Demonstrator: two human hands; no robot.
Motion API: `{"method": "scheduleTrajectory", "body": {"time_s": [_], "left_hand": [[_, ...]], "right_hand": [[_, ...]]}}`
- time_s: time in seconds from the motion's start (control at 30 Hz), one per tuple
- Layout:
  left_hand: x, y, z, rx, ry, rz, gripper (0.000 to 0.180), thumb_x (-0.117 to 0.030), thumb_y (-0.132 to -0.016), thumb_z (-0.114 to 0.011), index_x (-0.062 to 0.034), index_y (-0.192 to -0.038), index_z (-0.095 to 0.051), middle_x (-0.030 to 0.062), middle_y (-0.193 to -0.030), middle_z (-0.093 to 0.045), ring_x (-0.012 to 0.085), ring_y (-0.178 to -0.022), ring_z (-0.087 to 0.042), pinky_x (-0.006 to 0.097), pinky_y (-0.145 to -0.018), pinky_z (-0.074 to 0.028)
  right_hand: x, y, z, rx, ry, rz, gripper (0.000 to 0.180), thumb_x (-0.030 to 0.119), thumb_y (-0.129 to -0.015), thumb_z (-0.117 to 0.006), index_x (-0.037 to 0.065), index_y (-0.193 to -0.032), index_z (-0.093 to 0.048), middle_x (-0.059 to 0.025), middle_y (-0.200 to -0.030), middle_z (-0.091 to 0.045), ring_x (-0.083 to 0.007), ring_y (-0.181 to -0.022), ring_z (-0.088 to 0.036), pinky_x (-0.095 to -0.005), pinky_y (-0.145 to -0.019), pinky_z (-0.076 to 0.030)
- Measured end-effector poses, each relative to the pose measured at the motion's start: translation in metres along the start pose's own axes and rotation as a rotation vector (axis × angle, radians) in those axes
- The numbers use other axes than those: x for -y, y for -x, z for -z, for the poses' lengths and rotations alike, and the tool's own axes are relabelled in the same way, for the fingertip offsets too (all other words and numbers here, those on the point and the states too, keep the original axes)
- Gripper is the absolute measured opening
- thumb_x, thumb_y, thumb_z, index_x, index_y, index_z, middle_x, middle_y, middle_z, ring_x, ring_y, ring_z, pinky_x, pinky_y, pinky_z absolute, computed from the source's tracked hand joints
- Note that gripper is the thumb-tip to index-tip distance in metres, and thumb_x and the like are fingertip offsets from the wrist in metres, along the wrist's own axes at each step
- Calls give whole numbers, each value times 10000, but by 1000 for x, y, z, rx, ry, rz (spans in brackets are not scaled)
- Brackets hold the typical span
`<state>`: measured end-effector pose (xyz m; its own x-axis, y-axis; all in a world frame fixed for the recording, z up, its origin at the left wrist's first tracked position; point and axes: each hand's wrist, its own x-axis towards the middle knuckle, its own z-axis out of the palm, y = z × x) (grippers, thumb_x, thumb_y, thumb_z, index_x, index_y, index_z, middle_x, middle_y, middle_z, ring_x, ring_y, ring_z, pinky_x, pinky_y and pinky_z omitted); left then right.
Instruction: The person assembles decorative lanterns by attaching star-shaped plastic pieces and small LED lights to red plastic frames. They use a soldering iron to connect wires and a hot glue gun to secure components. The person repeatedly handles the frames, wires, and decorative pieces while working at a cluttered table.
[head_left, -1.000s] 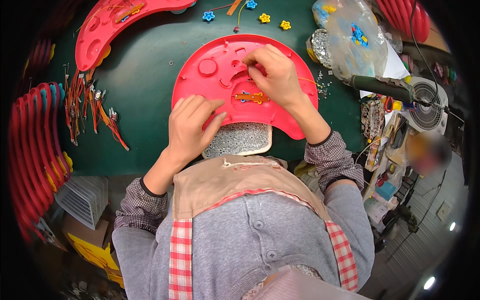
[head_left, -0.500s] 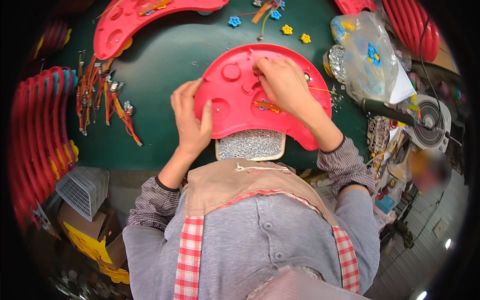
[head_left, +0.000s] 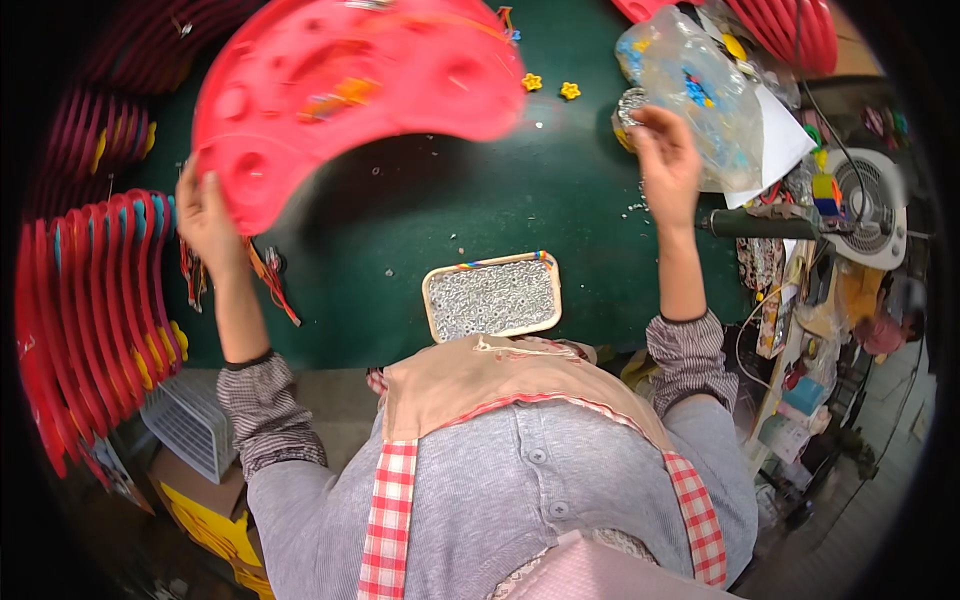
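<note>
A red, crescent-shaped plastic panel (head_left: pixel 290 140), blurred by motion, is lifted over the left part of the table. My left hand (head_left: pixel 208 225) grips its lower left corner, thumb on top. Round recesses and a blurred orange-and-blue piece (head_left: pixel 340 98) show on the panel. My right hand (head_left: pixel 668 165) is raised at the right, fingers loosely bent and apart, with nothing visible in them. Beside its fingertips is a silvery round roll (head_left: pixel 630 105). At the table's near edge a cream-rimmed tray (head_left: pixel 428 300) holds many small metal pieces.
Red curved panels stand in a row (head_left: pixel 100 300) at the left. Two yellow flower pieces (head_left: pixel 570 90) lie near the panel. A clear plastic bag (head_left: pixel 690 100) with blue and yellow pieces, a green-handled tool (head_left: pixel 760 222) and a white fan (head_left: pixel 865 230) are at the right.
The panel has moved from in front of me to the upper left in my left hand. My right hand has let go of it and moved right. The small-parts tray is now uncovered.
</note>
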<state>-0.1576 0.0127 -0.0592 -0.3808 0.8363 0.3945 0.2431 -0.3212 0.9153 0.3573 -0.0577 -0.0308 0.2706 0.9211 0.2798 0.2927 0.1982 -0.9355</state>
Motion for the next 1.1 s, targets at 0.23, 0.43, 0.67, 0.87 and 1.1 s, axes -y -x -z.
{"method": "scheduleTrajectory", "body": {"time_s": [0.23,0.43,0.67,0.87,1.1], "left_hand": [[109,-107,53,-153,-81,112,307,-49,-1022,-600,49,-1311,-631,139,-1257,-694,199,-1073,-689,328,-961,-556],[135,-118,41,-20,30,238,337,-141,-1062,-561,35,-1345,-614,139,-1275,-686,196,-1097,-674,315,-968,-540],[111,-122,59,-24,-325,3,407,-221,-1060,-602,82,-1331,-628,159,-1244,-700,185,-1085,-658,313,-959,-525],[12,-95,-17,-198,-799,-685,361,-206,-989,-687,61,-1233,-696,234,-1253,-689,370,-1164,-637,446,-1077,-464],[-59,-28,-135,223,-472,-736,468,-176,-1033,-638,29,-1441,-536,214,-1472,-541,364,-1366,-499,477,-1166,-364]], "right_hand": [[-58,-62,-43,120,-24,-73,442,40,-967,-601,-48,-1395,-534,-183,-1392,-610,-274,-1284,-644,-375,-1046,-523],[-100,-161,-20,-116,-48,-162,691,121,-952,-688,-10,-1548,-365,-227,-1582,-404,-299,-1440,-481,-400,-1075,-493],[-83,-189,34,-286,359,-87,1002,374,-848,-815,-88,-1558,-278,-304,-1520,-444,-377,-1448,-439,-404,-1171,-388],[-87,-122,98,-221,631,-188,796,365,-832,-817,18,-1469,-489,-269,-1354,-624,-383,-1249,-630,-446,-1031,-527],[32,-32,40,-173,343,536,170,115,-827,-751,45,-978,-715,-120,-1008,-719,-322,-951,-711,-401,-835,-583]]}}
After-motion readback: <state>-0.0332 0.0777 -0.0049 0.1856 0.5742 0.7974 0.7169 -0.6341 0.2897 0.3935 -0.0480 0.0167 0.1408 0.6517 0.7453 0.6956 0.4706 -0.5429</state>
